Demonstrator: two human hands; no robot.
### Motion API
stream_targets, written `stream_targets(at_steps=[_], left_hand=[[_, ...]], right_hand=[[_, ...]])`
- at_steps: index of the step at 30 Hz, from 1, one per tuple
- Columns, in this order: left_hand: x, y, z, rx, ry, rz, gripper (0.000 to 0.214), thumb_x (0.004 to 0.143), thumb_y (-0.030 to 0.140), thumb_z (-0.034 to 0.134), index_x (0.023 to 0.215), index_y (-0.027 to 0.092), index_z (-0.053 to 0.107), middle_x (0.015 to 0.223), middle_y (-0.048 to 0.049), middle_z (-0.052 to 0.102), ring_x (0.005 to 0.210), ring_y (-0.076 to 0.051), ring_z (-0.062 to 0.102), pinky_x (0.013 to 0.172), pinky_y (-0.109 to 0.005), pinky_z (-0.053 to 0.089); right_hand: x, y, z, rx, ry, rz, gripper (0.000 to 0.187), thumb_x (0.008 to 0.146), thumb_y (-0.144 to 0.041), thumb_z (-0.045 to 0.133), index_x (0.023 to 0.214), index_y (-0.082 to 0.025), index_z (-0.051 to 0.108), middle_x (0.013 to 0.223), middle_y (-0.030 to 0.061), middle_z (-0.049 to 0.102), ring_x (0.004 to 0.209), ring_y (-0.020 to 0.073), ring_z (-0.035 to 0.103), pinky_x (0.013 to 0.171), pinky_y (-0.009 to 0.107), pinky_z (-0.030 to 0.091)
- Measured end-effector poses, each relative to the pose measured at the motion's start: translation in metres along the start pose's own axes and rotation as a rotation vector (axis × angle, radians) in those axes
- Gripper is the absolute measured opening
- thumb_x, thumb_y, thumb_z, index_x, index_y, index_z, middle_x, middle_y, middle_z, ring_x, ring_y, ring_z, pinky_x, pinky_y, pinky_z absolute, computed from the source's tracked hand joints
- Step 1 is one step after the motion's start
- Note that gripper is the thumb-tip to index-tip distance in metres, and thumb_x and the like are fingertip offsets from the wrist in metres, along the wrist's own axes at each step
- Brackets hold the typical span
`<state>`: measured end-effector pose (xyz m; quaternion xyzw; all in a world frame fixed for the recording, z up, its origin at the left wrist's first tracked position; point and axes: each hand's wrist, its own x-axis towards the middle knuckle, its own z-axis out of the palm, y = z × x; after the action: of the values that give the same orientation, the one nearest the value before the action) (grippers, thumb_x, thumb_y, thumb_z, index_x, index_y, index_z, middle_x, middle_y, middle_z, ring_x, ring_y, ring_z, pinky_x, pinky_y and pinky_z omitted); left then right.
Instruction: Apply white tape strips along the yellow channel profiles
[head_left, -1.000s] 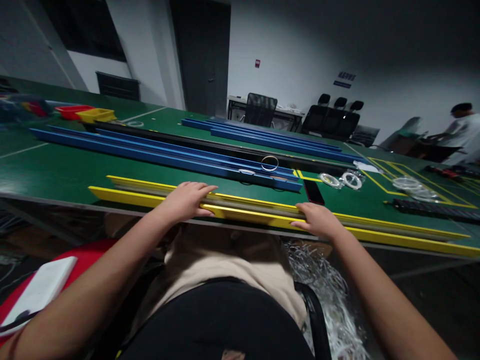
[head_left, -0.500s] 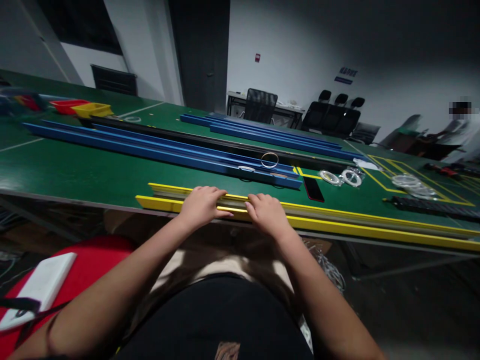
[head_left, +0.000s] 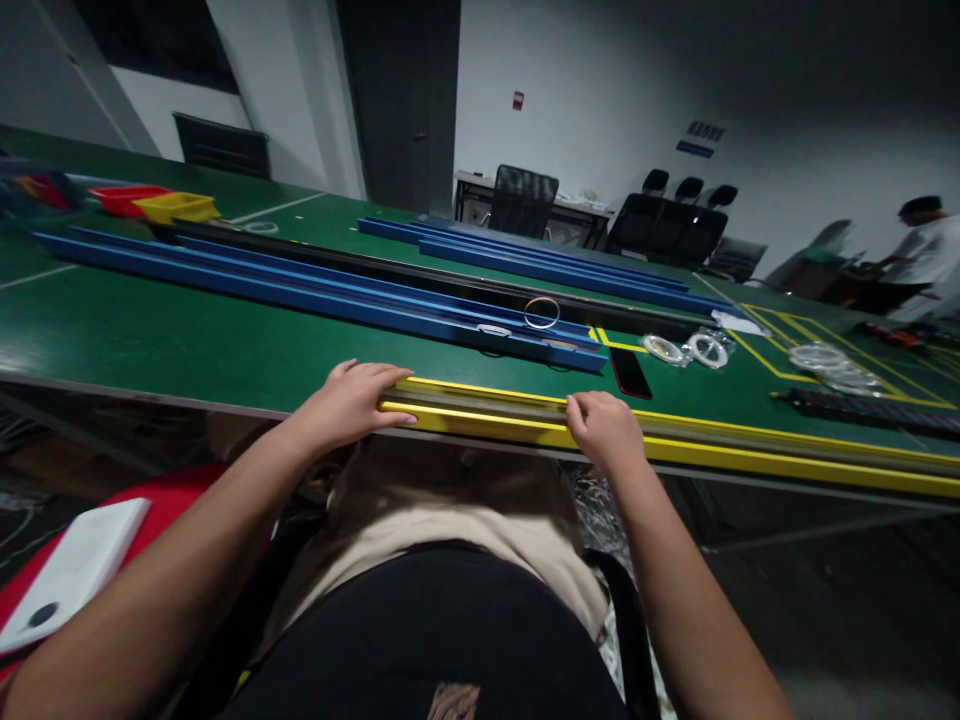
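A long yellow channel-shaped rail [head_left: 495, 410] lies along the front edge of the green table [head_left: 187, 340], running off past the right side of the view. My left hand [head_left: 349, 405] is closed around its left end, fingers over the far edge and thumb along the near side. Farther right, my right hand [head_left: 609, 430] grips the same rail, its fingers curled over the top. Inside the channel runs a greyish strip. Behind it lie blue rails [head_left: 300, 305], with a thin ring [head_left: 541, 313] resting on them.
A phone [head_left: 630, 373] and bagged white coils [head_left: 707, 350] lie right of the blue rails. More blue rails [head_left: 540, 265] sit farther back. Red [head_left: 127, 200] and yellow bins [head_left: 176, 208] stand at the left. A red stool [head_left: 161, 530] holds a white device. Another person [head_left: 926, 255] is far right.
The yellow rail has shifted right, its left end now in my left hand. My left hand has moved left along it and my right hand has moved right, widening the gap between them.
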<state>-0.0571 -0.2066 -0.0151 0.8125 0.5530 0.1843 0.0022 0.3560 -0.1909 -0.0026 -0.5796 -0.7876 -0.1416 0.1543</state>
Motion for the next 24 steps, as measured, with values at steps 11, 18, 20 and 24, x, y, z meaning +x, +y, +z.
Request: stream_targets(at_steps=[11, 18, 20, 24], left_hand=[[0.038, 0.072, 0.043, -0.256, 0.078, 0.09, 0.064, 0.081, 0.061, 0.073, 0.131, 0.023, 0.063, 0.126, -0.0099, 0.066, 0.117, -0.028, 0.061, 0.103, -0.042, 0.048], [0.035, 0.047, 0.033, -0.449, 0.01, 0.151, 0.07, 0.084, 0.051, 0.072, 0.145, 0.026, 0.049, 0.144, -0.0093, 0.056, 0.131, -0.025, 0.055, 0.112, -0.04, 0.046], [0.028, 0.038, 0.031, -0.468, 0.057, 0.115, 0.06, 0.088, 0.05, 0.067, 0.14, 0.024, 0.052, 0.143, -0.0099, 0.057, 0.13, -0.025, 0.056, 0.11, -0.04, 0.048], [0.014, 0.033, 0.035, -0.45, 0.156, 0.08, 0.032, 0.099, 0.042, 0.051, 0.118, 0.02, 0.064, 0.133, -0.0095, 0.063, 0.125, -0.023, 0.058, 0.11, -0.04, 0.047]], right_hand=[[-0.013, 0.067, -0.011, -0.003, -0.064, 0.14, 0.046, 0.103, -0.039, 0.033, 0.093, -0.02, 0.075, 0.1, 0.0121, 0.075, 0.095, 0.0247, 0.066, 0.083, 0.034, 0.042], [-0.01, -0.053, 0.003, 0.168, 0.195, 0.092, 0.04, 0.103, -0.04, 0.038, 0.126, -0.023, 0.066, 0.136, 0.0113, 0.064, 0.126, 0.0274, 0.053, 0.116, 0.049, 0.024], [-0.02, -0.08, 0.018, 0.169, 0.214, 0.077, 0.041, 0.102, -0.041, 0.042, 0.134, -0.026, 0.062, 0.145, 0.0092, 0.059, 0.135, 0.029, 0.046, 0.119, 0.054, 0.017], [-0.036, -0.09, 0.052, 0.117, 0.261, 0.007, 0.046, 0.099, -0.039, 0.047, 0.143, -0.028, 0.057, 0.151, 0.0075, 0.055, 0.142, 0.0304, 0.04, 0.121, 0.056, 0.013]])
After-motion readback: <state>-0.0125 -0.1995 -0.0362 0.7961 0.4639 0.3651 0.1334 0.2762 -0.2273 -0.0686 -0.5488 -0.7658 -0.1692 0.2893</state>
